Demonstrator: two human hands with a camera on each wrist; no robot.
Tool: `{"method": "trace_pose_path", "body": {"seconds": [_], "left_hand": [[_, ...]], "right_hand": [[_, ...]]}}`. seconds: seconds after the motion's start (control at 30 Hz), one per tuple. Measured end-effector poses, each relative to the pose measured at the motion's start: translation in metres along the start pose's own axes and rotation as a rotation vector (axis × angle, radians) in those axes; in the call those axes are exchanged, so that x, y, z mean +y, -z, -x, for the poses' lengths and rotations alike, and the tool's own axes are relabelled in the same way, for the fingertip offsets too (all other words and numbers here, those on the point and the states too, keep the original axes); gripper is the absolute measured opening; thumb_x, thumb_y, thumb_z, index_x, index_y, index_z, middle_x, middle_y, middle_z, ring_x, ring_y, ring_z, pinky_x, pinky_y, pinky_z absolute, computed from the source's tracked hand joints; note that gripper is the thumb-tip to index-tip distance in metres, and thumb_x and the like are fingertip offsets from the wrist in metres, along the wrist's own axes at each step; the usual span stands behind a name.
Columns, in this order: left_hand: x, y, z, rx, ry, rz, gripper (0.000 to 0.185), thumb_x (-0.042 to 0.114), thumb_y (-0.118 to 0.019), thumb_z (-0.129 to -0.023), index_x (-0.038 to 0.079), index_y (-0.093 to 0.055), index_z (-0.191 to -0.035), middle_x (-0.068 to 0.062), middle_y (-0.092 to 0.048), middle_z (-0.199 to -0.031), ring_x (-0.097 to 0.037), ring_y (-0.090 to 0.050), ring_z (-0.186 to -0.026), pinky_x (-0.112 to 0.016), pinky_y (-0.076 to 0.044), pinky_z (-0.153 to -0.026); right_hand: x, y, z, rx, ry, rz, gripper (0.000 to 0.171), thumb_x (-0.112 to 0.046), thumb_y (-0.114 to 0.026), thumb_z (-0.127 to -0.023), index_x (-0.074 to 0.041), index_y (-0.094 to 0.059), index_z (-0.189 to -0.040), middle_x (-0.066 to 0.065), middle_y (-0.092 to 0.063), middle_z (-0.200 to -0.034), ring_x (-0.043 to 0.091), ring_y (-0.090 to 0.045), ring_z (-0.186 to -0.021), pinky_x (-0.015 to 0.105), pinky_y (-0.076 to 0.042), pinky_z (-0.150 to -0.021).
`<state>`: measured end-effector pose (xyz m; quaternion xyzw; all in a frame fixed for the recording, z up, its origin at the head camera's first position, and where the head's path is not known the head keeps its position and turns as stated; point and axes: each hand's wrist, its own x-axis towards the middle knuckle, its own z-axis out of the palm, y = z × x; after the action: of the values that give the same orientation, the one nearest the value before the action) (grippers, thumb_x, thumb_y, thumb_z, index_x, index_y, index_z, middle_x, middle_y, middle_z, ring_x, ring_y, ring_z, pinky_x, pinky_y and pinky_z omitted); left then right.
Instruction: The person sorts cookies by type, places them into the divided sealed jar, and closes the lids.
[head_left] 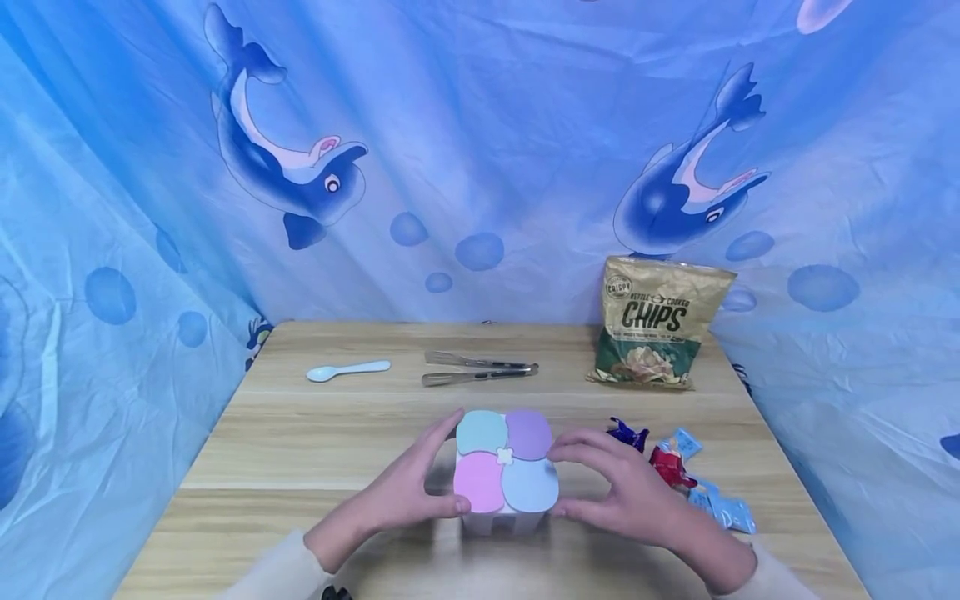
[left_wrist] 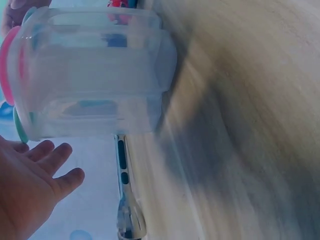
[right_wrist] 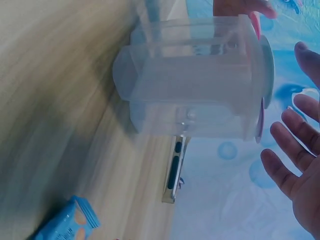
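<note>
The box point(head_left: 506, 473) stands on the tabletop point(head_left: 300, 450) near its front edge, between both hands; its four pastel lid flaps hide the inside from the head view, and the wrist views show only blurred, clear walls. The left hand point(head_left: 408, 486) lies against the box's left side, fingers relaxed, gripping nothing; the right hand point(head_left: 622, 492) lies against the right side, fingers spread, and partly covers the sweets point(head_left: 671, 467); the tongs point(head_left: 480, 369), spoon point(head_left: 347, 370) and chips bag point(head_left: 658, 332) lie behind; both wrist views are motion-blurred.
</note>
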<state>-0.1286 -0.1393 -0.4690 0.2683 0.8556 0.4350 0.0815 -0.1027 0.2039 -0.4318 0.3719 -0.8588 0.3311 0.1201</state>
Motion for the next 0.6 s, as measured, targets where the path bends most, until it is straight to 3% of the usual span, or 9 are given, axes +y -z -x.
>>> {"method": "trace_pose_path", "body": {"seconds": [0.3, 0.6], "left_hand": [[-0.003, -0.008, 0.001, 0.015, 0.037, 0.049, 0.125, 0.060, -0.089, -0.069, 0.034, -0.013, -0.164, 0.007, -0.031, -0.165, -0.020, -0.035, -0.150, -0.062, -0.029, -0.120], [-0.005, -0.012, 0.000, 0.048, 0.019, 0.085, 0.120, 0.058, -0.091, -0.068, 0.040, -0.018, -0.162, 0.011, -0.033, -0.164, -0.018, -0.040, -0.148, -0.061, -0.033, -0.119]], "right_hand": [[0.001, -0.013, 0.007, 0.004, -0.030, 0.010, 0.056, -0.047, -0.090, -0.075, -0.030, -0.070, -0.124, -0.015, -0.064, -0.129, 0.006, -0.061, -0.121, 0.033, -0.057, -0.098], [0.003, -0.017, 0.006, 0.035, 0.039, 0.011, 0.053, -0.044, -0.090, -0.076, -0.027, -0.071, -0.123, -0.013, -0.064, -0.127, 0.010, -0.062, -0.118, 0.033, -0.057, -0.095]]}}
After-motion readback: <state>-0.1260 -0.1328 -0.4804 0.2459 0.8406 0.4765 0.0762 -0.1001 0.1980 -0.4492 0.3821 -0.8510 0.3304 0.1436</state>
